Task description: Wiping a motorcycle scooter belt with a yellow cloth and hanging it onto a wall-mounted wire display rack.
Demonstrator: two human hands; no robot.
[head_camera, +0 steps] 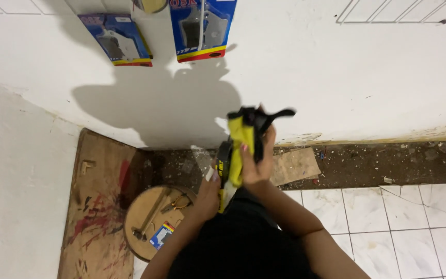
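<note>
I hold a yellow and black packaged item upright in front of me with both hands. My right hand grips its upper part, where a black lever-shaped piece sticks out to the right. My left hand holds the lower end of the pack from the left side. Clear plastic wrapping hangs loose beside my left fingers. My black clothing fills the bottom middle of the view.
A round wooden stool top at lower left carries a hammer, pliers and a small blue pack. A stained wooden board leans left. Blue blister packs hang on the white wall. Dirt strip and white floor tiles lie right.
</note>
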